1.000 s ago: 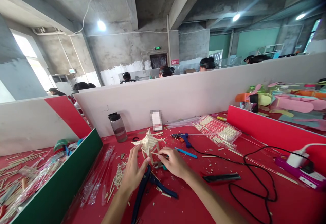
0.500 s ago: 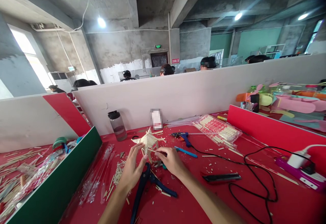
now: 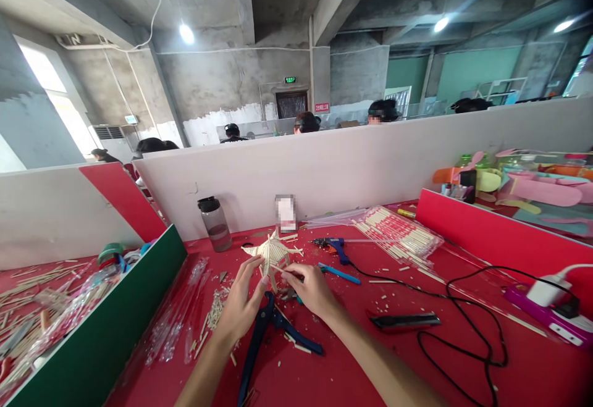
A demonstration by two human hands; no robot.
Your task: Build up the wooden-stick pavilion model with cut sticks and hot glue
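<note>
My left hand is part-curled, thumb and fingertips on the left side of the stick model, just below frame center. My right hand is pinched nearly closed on a thin stick, its far end at the model's near side; can't tell if it touches.

Cutter lies spread below the model, bottom center. Offcuts left of my left hand. Glue gun and blue pen right of the model, black knife lower right. Bottle upright, left of center. Stick pack right of center, power strip at far right.
</note>
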